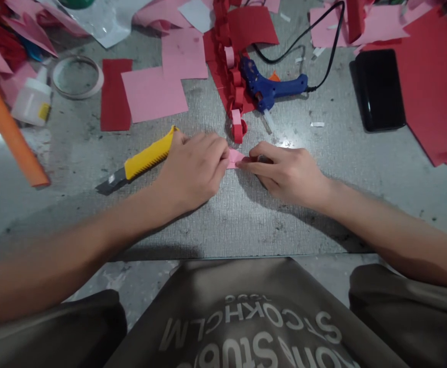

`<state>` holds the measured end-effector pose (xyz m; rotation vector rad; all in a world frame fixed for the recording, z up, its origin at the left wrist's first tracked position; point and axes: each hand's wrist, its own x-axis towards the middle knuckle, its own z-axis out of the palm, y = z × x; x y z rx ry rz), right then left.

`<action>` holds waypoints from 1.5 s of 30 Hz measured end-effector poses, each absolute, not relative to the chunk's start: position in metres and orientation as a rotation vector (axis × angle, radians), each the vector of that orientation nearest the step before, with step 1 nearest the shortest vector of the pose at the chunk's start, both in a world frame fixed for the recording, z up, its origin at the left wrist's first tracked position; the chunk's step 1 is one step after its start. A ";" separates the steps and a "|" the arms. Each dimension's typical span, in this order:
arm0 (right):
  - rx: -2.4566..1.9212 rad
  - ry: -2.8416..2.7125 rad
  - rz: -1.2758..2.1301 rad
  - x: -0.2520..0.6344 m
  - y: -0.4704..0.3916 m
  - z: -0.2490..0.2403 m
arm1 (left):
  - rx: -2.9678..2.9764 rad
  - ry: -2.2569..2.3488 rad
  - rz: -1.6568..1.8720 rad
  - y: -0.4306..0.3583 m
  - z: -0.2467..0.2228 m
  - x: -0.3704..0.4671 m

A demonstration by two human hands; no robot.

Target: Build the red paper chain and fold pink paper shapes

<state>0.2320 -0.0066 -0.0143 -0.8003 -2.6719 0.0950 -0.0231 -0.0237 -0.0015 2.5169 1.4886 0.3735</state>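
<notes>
Between my two hands a small piece of pink paper (pixel 235 158) lies at the table's near middle. My left hand (pixel 197 166) is closed over its left end, fingers curled down. At the right end, my right hand (pixel 284 166) pinches the paper with thumb and fingertips. A yellow utility knife (pixel 149 154) rests beside and partly behind my left hand, its dark blade end toward the lower left. Just beyond the paper hangs together a chain of red and pink paper loops (pixel 237 97), lying away from me. The middle of the pink paper shows; its ends are covered by fingers.
A blue glue gun (pixel 271 86) with a black cord lies right of the chain. Farther right is a black box-like object (pixel 380 89) on red paper (pixel 432 87). Pink sheets (pixel 155 94), a tape ring (pixel 78 76), a glue bottle (pixel 32 101) and an orange strip (pixel 14 128) lie left.
</notes>
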 end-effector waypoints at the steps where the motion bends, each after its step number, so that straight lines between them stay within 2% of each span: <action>1: -0.797 -2.672 0.093 0.232 -0.007 -0.014 | 2.519 1.491 0.367 -0.024 -0.002 -0.023; 13: -0.815 -2.694 0.057 0.230 -0.009 -0.010 | 2.492 1.536 0.223 -0.021 0.005 -0.020; 21: -0.830 -2.686 0.171 0.231 -0.009 -0.012 | 2.274 1.448 0.513 -0.020 0.003 -0.043; 28: -0.800 -2.613 0.161 0.232 -0.010 -0.014 | 2.422 1.447 0.516 -0.024 -0.001 -0.043; 34: -0.859 -2.530 0.355 0.229 -0.011 -0.010 | 2.320 1.366 0.589 -0.025 0.005 -0.039; 41: -1.003 -2.541 0.415 0.224 -0.016 -0.005 | 2.019 1.258 0.773 -0.034 0.001 -0.038; 45: -1.040 -2.498 0.595 0.224 -0.017 -0.003 | 1.858 1.173 0.829 -0.035 0.000 -0.039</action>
